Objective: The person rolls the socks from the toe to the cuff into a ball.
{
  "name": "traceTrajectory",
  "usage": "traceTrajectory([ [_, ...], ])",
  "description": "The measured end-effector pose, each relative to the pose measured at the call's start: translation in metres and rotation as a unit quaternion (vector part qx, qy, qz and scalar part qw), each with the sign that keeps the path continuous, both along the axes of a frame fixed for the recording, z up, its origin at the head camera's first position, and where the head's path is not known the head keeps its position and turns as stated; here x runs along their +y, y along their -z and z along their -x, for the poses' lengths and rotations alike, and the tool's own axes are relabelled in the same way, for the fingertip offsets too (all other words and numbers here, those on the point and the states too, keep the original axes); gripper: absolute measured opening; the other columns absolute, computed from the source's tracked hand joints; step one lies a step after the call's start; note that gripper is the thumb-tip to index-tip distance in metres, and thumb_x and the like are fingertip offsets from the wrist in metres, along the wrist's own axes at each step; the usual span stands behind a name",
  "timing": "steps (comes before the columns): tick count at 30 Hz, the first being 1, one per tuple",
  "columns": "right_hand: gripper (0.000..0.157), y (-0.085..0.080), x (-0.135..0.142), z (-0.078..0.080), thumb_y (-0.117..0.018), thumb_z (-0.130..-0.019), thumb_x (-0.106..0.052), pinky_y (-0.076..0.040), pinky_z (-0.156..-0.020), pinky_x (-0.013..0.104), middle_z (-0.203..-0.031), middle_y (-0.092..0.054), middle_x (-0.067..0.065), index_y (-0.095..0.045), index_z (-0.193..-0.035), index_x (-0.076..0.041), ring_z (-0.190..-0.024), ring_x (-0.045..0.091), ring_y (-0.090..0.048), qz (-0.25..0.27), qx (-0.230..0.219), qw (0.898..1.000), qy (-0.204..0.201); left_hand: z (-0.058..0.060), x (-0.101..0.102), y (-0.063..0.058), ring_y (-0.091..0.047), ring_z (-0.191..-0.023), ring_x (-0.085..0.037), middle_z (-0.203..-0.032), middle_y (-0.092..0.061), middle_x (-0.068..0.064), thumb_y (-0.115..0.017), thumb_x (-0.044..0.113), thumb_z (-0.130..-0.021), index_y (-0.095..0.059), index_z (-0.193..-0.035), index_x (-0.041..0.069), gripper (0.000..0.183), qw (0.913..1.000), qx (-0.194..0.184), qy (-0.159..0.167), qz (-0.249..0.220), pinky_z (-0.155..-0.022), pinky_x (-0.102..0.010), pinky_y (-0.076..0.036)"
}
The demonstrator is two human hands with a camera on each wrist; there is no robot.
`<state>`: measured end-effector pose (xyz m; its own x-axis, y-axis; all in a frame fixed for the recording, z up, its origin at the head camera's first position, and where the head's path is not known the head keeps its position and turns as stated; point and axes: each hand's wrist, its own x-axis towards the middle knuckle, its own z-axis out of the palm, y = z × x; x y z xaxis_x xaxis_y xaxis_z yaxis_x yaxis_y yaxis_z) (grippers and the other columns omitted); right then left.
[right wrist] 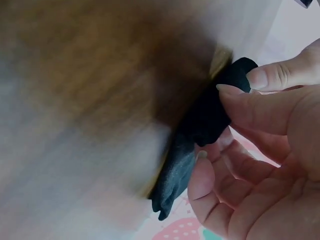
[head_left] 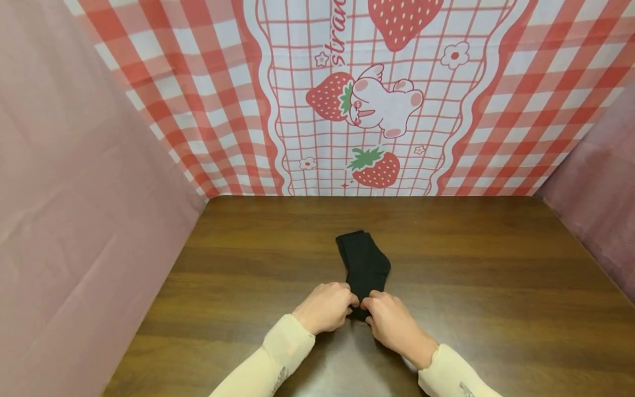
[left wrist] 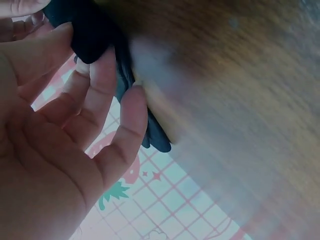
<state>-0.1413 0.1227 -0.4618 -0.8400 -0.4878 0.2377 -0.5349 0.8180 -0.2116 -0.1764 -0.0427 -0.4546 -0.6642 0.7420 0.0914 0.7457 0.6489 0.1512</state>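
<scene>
Black socks (head_left: 366, 262) lie on the wooden table (head_left: 248, 264), near end pinched by your left hand (head_left: 327, 306) and right hand (head_left: 396, 324). Looks like the fold-or-roll step; next move calls for even tension both sides.

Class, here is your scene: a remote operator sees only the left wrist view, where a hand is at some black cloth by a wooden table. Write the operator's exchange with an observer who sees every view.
Operator: The left hand has hold of black cloth, but I see only part of it. What is its whole outline?
Observer: In the head view it is sock-shaped, with a bulge on its right side.
Operator: I glimpse other fingertips at my picture's edge. Where along the cloth is the right hand?
Observer: The head view puts it at the near end, with the rest stretching away over the table.
</scene>
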Motion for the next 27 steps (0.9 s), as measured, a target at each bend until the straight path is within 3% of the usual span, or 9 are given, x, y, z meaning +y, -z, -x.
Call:
traceTrajectory([
  [7,0.016,-0.003,-0.002,0.001,-0.074,-0.062,0.002,-0.046,-0.054,0.032,-0.07,-0.055,0.001,-0.065,-0.071,-0.009,-0.059,0.019,-0.056,-0.008,-0.027,1.0,0.011,-0.005,-0.001,-0.003,-0.047,-0.067,-0.008,-0.079,-0.048,0.008,-0.069,0.021,-0.077,-0.068,-0.095,0.022,0.018,0.9999,-0.011,-0.007,-0.001,-0.054,-0.025,-0.039],
  [14,0.019,-0.006,-0.001,0.004,-0.071,-0.061,0.005,-0.045,-0.053,0.031,-0.068,-0.053,-0.002,-0.064,-0.069,-0.011,-0.059,0.017,-0.054,-0.001,-0.035,0.999,0.004,-0.006,0.001,-0.004,-0.048,-0.067,-0.008,-0.076,-0.049,0.009,-0.069,0.017,-0.077,-0.064,-0.08,0.021,0.007,0.9996,0.025,0.002,-0.013,-0.057,-0.026,-0.041],
  [21,0.018,-0.011,-0.001,0.004,-0.071,-0.064,0.005,-0.046,-0.057,0.031,-0.073,-0.056,0.0,-0.067,-0.074,-0.01,-0.064,0.017,-0.056,0.008,-0.067,0.998,0.014,-0.005,0.002,-0.003,-0.049,-0.065,-0.008,-0.073,-0.05,0.009,-0.072,0.011,-0.071,-0.062,-0.077,0.018,0.014,0.9995,0.019,0.009,-0.024,-0.058,-0.023,-0.041],
  [27,0.017,-0.006,0.002,0.005,-0.07,-0.064,0.004,-0.046,-0.057,0.03,-0.074,-0.056,-0.001,-0.068,-0.075,-0.009,-0.064,0.017,-0.057,0.019,-0.058,0.998,0.01,-0.004,0.003,-0.001,-0.051,-0.062,-0.005,-0.069,-0.054,0.008,-0.073,0.008,-0.07,-0.06,-0.076,0.018,0.018,0.9995,0.011,0.004,-0.029,-0.054,-0.021,-0.041],
])
